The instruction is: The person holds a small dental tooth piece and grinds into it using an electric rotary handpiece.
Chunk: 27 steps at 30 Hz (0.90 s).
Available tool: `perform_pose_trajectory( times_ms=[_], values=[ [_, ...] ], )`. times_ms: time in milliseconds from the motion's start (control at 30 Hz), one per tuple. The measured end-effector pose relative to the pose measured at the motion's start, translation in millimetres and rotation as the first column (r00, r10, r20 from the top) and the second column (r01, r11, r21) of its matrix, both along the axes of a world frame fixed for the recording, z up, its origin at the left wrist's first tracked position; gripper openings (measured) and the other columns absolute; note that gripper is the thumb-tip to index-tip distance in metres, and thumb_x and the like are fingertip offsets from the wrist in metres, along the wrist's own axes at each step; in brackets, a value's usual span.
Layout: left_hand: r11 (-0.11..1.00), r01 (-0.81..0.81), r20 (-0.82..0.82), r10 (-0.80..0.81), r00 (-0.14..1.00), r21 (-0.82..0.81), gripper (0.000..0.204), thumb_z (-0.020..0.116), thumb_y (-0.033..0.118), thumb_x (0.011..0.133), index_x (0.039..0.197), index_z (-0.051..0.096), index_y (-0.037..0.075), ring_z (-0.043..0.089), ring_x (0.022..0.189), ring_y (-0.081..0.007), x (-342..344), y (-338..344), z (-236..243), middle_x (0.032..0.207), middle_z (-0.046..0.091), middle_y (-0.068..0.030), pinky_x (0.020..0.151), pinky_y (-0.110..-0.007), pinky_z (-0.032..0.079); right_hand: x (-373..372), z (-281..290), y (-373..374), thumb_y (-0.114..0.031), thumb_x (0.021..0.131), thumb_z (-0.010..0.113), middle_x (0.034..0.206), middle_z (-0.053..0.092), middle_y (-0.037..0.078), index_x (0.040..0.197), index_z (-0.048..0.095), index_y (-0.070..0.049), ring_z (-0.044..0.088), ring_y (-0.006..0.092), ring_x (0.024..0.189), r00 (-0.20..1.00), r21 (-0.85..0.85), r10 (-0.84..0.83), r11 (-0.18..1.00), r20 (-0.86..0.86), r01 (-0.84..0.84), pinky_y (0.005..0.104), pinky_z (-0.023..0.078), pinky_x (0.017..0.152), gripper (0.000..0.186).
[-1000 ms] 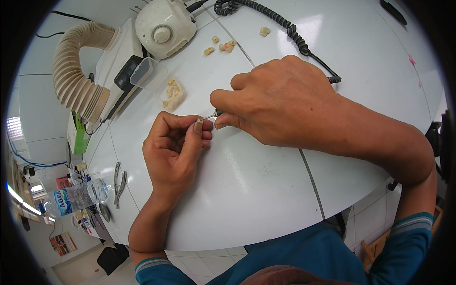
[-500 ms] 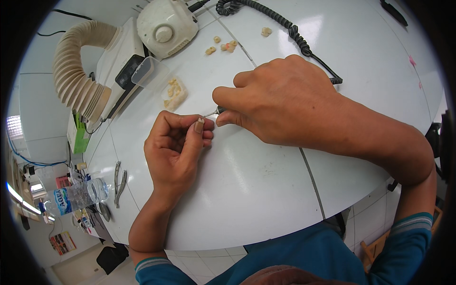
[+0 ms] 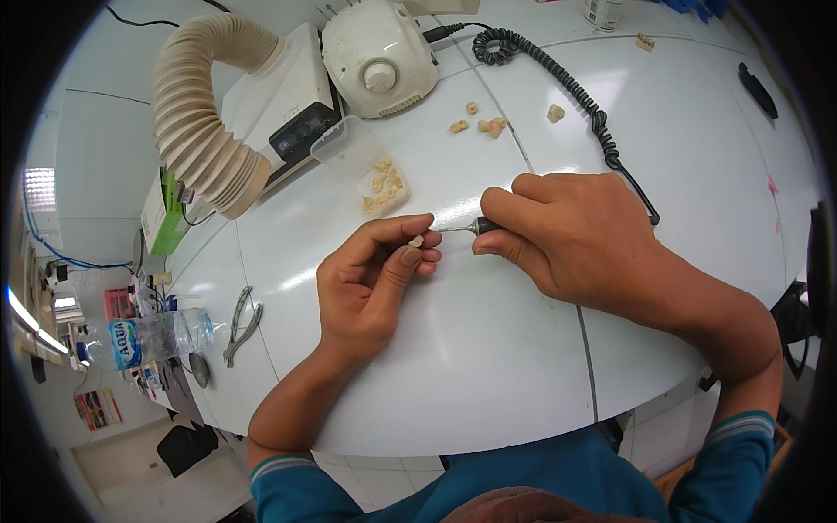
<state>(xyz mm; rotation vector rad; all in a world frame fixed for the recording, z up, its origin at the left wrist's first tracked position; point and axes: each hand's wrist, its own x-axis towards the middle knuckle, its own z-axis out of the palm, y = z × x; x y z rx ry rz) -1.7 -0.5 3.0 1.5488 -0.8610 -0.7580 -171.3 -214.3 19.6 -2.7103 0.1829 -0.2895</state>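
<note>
Between thumb and fingertips, my left hand (image 3: 362, 292) pinches a small ivory-coloured dental crown (image 3: 416, 241). My right hand (image 3: 584, 240) is wrapped around a rotary handpiece (image 3: 485, 226) with a dark body and a thin metal bur. The bur points left, its tip beside my left fingertips and a little apart from the crown. Most of the handpiece is hidden inside my right fist. Beyond my left hand sits a clear plastic box (image 3: 397, 202) with its lid raised, holding several similar tooth-coloured pieces.
A white control unit (image 3: 379, 74) feeds a coiled black cord (image 3: 567, 80). At its left stands a suction box with a ribbed beige hose (image 3: 192, 96). Tooth-coloured pieces (image 3: 493, 127) lie loose behind the box. Metal pliers (image 3: 242, 327) and a water bottle (image 3: 148, 340) are at the left.
The bur has drawn back to the right, away from the crown. My left hand has turned the crown slightly. The whole view has shifted, so the table's things appear farther right and lower.
</note>
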Motion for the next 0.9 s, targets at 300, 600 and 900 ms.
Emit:
perform_pose_trajectory(
  times_ms=[300, 600, 900],
  values=[
    [0.999, 0.048, -0.050, -0.048, 0.998, 0.005, 0.016, 0.062, -0.003, 0.114, 0.129, 0.067, -0.007, 0.077, 0.113, -0.0187, 3, -1, -1, 0.126, 0.076, -0.0163, 0.100, -0.032, 0.064, 1, 2, -5, -0.046, 0.107, 0.073, 0.078, 0.068, 0.004, 0.103, 0.070, -0.014, 0.074, 0.0259, 0.071, 0.998, -0.026, 0.069, 0.997, 0.014, -0.069, 0.0412, 0.054, 0.056, 0.032],
    [0.993, 0.096, 0.033, -0.098, 0.995, 0.071, 0.023, 0.076, -0.011, 0.102, 0.123, 0.067, -0.007, 0.079, 0.112, -0.0204, 6, 1, -1, 0.121, 0.077, -0.0174, 0.095, -0.031, 0.066, 1, 1, -6, -0.045, 0.100, 0.080, 0.078, 0.061, 0.000, 0.100, 0.070, -0.017, 0.070, 0.0200, 0.072, 0.994, -0.023, 0.108, 0.994, 0.024, -0.107, 0.0386, 0.051, 0.053, 0.030],
    [0.987, 0.156, 0.185, -0.158, 0.970, 0.024, 0.019, 0.082, -0.011, 0.097, 0.114, 0.073, -0.008, 0.082, 0.102, -0.0215, 13, 2, -4, 0.112, 0.081, -0.0180, 0.087, -0.031, 0.068, 0, 2, -4, -0.047, 0.096, 0.082, 0.079, 0.057, -0.002, 0.097, 0.068, -0.019, 0.064, 0.0161, 0.067, 0.992, -0.078, 0.123, 0.989, 0.012, -0.122, 0.0345, 0.049, 0.051, 0.032]
  ],
)
